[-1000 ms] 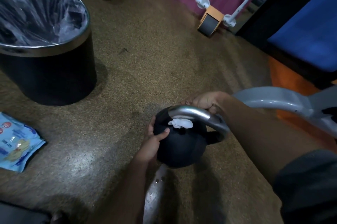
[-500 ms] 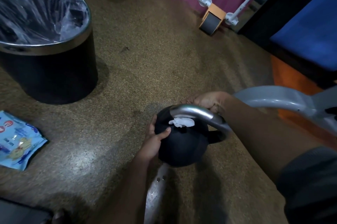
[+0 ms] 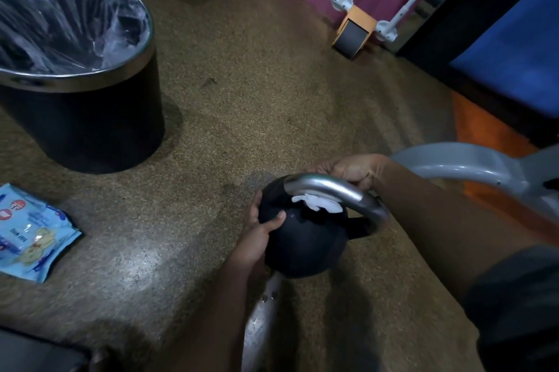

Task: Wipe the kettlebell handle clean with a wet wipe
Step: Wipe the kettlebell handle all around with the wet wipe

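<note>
Sitting on the speckled brown floor (image 3: 242,105) at near centre, the black kettlebell (image 3: 302,244) shows its silver handle (image 3: 329,187) arching over the top. A white wet wipe (image 3: 317,203) is bunched just under the handle's arch, against the top of the ball. The left hand (image 3: 257,238) grips the ball's left side, thumb laid over the front and fingers curled round the far flank. The right hand (image 3: 352,170) reaches over from the right with its fingers curled round the far side of the handle; whether they also pinch the wipe cannot be told. Just right of the hands runs a grey curved frame (image 3: 453,161). Far left stands a black bin (image 3: 75,117) lined with clear plastic, and near left lies a blue wipes packet (image 3: 30,232). An orange-hubbed ab roller (image 3: 354,31) rests at far right against a pink wall.
</note>
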